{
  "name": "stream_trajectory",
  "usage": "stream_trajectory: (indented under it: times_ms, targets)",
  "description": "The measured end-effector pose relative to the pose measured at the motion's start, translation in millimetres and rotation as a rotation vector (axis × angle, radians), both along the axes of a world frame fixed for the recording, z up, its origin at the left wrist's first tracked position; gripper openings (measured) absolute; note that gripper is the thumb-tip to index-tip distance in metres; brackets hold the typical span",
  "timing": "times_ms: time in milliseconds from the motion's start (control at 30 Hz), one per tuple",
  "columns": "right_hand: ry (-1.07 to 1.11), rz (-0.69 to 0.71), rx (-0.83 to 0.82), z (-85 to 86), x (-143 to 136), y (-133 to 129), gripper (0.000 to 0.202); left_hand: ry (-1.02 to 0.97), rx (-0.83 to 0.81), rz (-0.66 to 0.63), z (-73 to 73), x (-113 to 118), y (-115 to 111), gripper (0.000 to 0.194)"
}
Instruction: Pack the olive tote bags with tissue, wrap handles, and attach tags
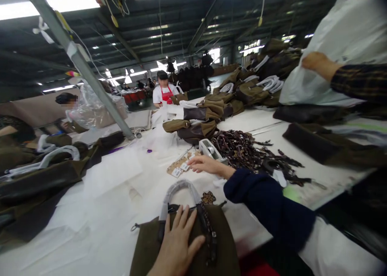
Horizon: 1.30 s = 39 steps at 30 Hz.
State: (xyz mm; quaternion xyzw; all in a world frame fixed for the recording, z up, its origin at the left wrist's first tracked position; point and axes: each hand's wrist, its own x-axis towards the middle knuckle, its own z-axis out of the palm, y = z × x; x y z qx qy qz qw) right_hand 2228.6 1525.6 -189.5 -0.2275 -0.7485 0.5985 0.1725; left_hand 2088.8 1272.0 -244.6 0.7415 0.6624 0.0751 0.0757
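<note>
Bag lies under your left hand, spread flat seemingly to steady it, while your right hand, loosely open, is at the tags, apparently placed close for easy reach

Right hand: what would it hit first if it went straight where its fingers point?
Probably the tags just ahead of the right hand, though it might pass above them; its height is unclear.
</note>
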Motion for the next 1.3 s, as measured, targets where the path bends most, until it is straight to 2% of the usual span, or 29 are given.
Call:
stream_trajectory:
  times_ms: [100, 200, 267, 333, 433, 533, 633, 733, 833, 900, 1000, 1100, 1200, 1300]
  targets:
    - [0.025, -0.02, 0.129, 0.1, 28, -43, 0.025, 0.17, 0.103, -0.026, -33.2, 10, -5, 0.072]
    - [-0.063, -0.034, 0.469, -15.8, 64, -90, 0.033, 0.235, 0.147, -0.028, -44.8, 0, -3, 0.073]
    - [-0.183, -0.061, 0.585, -31.0, 82, -114, 0.036, 0.245, 0.136, -0.019, -42.1, -9, 3, 0.071]
    - [-0.274, -0.111, 0.623, -44.6, 89, -128, 0.035, 0.243, 0.119, -0.017, -36.7, -20, 13, 0.069]
    - [-0.308, -0.183, 0.611, -55.8, 82, -139, 0.027, 0.232, 0.076, -0.058, -30.1, -39, 29, 0.065]
    - [-0.289, -0.171, 0.611, -60.0, 71, -146, 0.022, 0.224, -0.001, -0.047, -23.4, -53, 40, 0.06]
    - [-0.294, -0.176, 0.638, -67.7, 64, -154, 0.025, 0.172, -0.004, 0.032, -11.7, -45, 38, 0.05]
    - [-0.331, -0.215, 0.668, -75.9, 61, -162, 0.026, -0.056, 0.054, 0.186, 2.3, -12, 28, 0.032]
    - [-0.355, -0.206, 0.691, -73.1, 62, -161, 0.023, -0.258, -0.031, 0.395, 7.9, 20, 22, 0.027]
    - [-0.329, -0.17, 0.661, -64.7, 64, -152, 0.021, -0.306, -0.064, 0.465, 3.7, 28, 23, 0.027]
    - [-0.276, -0.199, 0.598, -52.7, 61, -126, 0.011, -0.455, -0.074, 0.501, -9.9, 20, 28, 0.021]
    - [-0.308, -0.194, 0.666, -52.1, 46, -96, 0.016, -0.762, -0.115, 0.514, -19.7, 3, 30, 0.021]
    - [-0.418, -0.019, 0.822, -59.3, 26, -79, 0.032, -1.052, -0.162, 0.516, -17.4, -5, 29, 0.025]
    - [-0.527, 0.082, 0.903, -62.9, 13, -73, 0.033, -1.167, -0.234, 0.503, -8.9, -5, 27, 0.023]
